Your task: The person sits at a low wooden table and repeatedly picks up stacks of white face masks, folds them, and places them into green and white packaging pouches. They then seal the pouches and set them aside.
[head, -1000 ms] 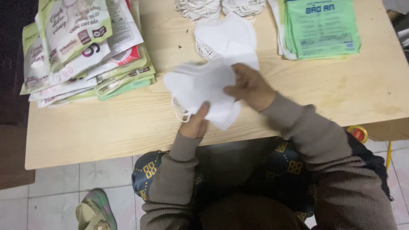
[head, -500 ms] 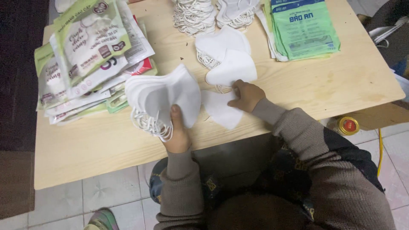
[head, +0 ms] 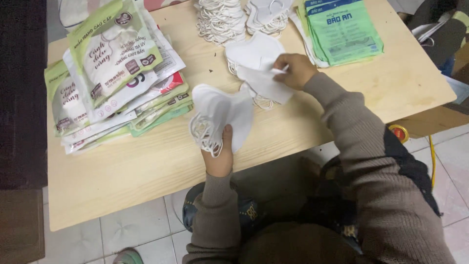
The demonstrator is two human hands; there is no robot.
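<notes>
My left hand [head: 220,154] grips a stack of white face masks [head: 218,115] by its lower edge, with the ear loops hanging at the left. My right hand [head: 294,70] reaches farther back on the wooden table [head: 146,166] and pinches a single white mask [head: 264,80] lying on a small pile of masks [head: 251,53]. The two hands are apart, with the held stack to the left of the pile.
A tall heap of green-and-white printed packets [head: 110,73] fills the table's left side. Flat green packets [head: 342,29] lie at the back right, and bundles of white masks with loops [head: 222,17] at the back middle. A yellow tape roll [head: 399,132] lies on the tiled floor.
My left hand carried the mask stack to the left, away from the pile. My right hand let go of it and moved back to pinch a single mask on the pile.
</notes>
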